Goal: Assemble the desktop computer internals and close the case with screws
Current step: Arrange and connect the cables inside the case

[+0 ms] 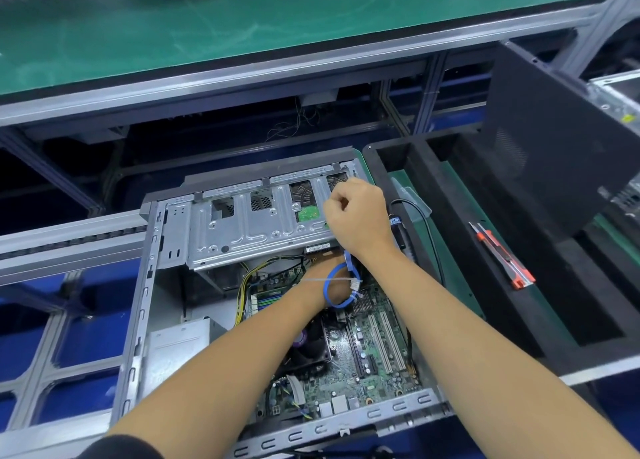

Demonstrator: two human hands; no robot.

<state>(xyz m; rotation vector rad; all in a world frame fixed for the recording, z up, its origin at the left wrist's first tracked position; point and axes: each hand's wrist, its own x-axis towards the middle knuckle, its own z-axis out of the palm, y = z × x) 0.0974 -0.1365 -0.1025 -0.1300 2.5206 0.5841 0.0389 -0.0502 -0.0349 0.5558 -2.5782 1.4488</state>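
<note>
The open computer case (138, 313) lies on its side with the motherboard (377, 351) exposed. A grey metal drive cage (242, 230) spans its far end. My right hand (356, 213) rests as a fist on the cage's right end, fingers curled; nothing shows in its grip. My left hand (320, 271) reaches under the cage's near edge, where its fingers are hidden. A blue data cable (329, 285) with a white zip tie loops across the back of that hand. Yellow and black power wires (247, 278) run along the board's left side.
A black side panel (554, 140) leans at the right. Beside the case a black foam tray (450, 195) carries an orange-handled cutter (502, 258), with a black powered screwdriver (398, 232) and its cord at the case's right wall. A green conveyor (207, 33) runs across the far side.
</note>
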